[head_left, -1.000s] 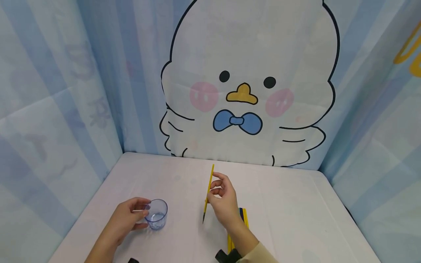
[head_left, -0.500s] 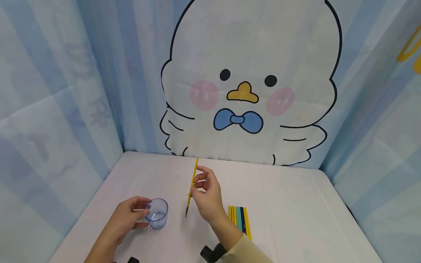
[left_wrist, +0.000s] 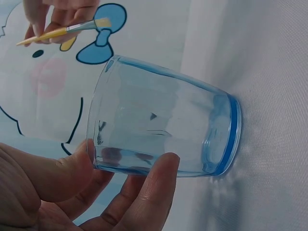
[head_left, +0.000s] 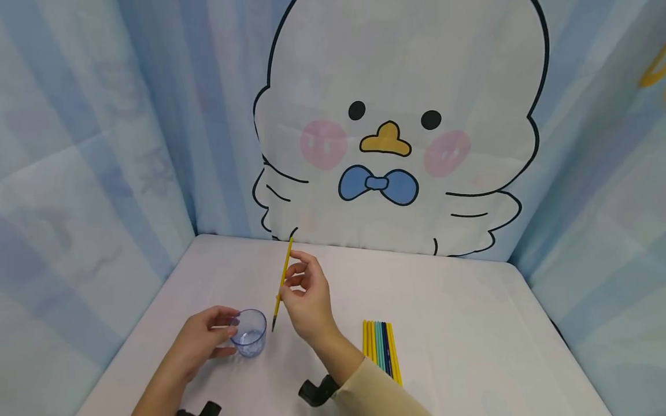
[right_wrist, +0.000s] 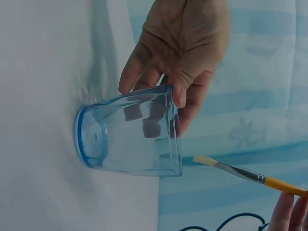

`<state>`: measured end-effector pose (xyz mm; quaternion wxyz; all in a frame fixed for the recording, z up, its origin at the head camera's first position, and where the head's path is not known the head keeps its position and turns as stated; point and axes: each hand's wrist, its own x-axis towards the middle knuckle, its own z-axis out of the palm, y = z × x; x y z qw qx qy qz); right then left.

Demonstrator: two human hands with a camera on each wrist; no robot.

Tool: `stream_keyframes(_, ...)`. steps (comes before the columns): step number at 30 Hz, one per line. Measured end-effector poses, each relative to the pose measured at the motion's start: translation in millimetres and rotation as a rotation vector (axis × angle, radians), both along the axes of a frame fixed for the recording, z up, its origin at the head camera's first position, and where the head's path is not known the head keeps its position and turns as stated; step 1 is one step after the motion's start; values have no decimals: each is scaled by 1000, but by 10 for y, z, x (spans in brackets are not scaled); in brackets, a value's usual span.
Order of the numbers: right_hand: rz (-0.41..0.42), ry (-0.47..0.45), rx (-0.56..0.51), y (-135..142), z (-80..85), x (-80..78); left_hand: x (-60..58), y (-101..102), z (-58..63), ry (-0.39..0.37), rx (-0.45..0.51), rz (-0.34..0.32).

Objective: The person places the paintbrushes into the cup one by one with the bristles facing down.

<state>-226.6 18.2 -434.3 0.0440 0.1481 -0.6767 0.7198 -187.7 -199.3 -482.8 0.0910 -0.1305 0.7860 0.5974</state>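
A clear, blue-tinted plastic cup [head_left: 248,338] stands upright on the white table, toward the left. My left hand [head_left: 200,341] holds its left side, the thumb up at the rim and the fingers along the wall. My right hand [head_left: 311,300] pinches a paintbrush [head_left: 282,277] by its yellow handle, bristles down. The brush tip hangs just right of the cup. In the right wrist view the pale bristles [right_wrist: 206,160] and silver ferrule [right_wrist: 243,173] point toward the cup's mouth, a short gap away from the rim.
Right of my right forearm lies a row of several thin yellow, teal and dark blue sticks [head_left: 380,346], their near ends partly behind the sleeve [head_left: 382,393]. Behind the table [head_left: 442,323] hangs a pale blue striped curtain [head_left: 224,144] with a cartoon chick.
My right hand has carried the paintbrush leftward, from near the sticks to beside the cup, uncovering more of the sticks. My left hand keeps hold of the cup in place.
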Motion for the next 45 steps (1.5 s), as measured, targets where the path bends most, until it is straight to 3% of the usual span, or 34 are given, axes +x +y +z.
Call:
stream_keyframes(13, 17, 8, -12, -310, -4, -55, -5, -32, 6, -9, -8, -1)
stream_keyframes(30, 131, 49, 206, -497, -314, -21, 12, -15, 27, -2, 44, -14)
stream_keyframes(39, 136, 111, 364, -596, -411, 20, 8, -34, 5, 20, 66, -26)
stream_keyframes(45, 104, 105, 448, -671, -400, 72, 3, -47, -13, 23, 62, -37)
